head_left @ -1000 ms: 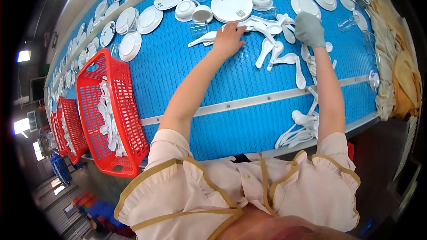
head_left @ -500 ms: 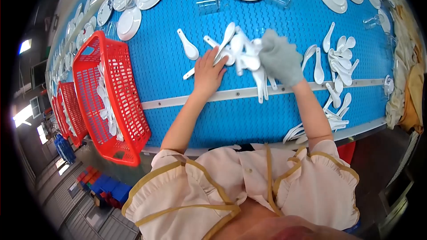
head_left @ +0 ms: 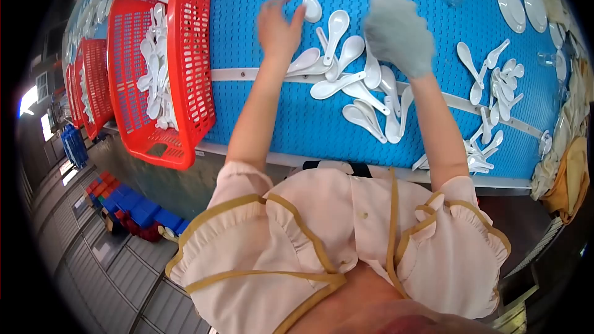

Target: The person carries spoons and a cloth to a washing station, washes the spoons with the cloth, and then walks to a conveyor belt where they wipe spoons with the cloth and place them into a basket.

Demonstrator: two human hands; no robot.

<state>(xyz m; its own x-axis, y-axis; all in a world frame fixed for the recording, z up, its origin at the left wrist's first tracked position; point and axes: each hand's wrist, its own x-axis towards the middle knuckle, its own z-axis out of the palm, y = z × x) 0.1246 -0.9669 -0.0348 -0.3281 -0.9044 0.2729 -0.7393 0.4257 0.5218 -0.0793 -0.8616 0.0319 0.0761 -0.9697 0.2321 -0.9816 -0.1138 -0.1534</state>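
White spoons [head_left: 338, 23] strew blue matting [head_left: 309, 124] above grey floor [head_left: 117, 278].

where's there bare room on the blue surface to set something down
Bare blue surface shows between the red basket and left hand, and between the gloved right hand and the spoon pile at right. Loose spoons crowd the middle.

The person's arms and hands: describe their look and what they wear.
The left hand is bare, with no glove. The right hand wears a grey glove that ends at the wrist; blur hides its texture. Both forearms are bare below short, pale pink sleeves, with tan-edged frills at the shoulders. No markings can be made out.
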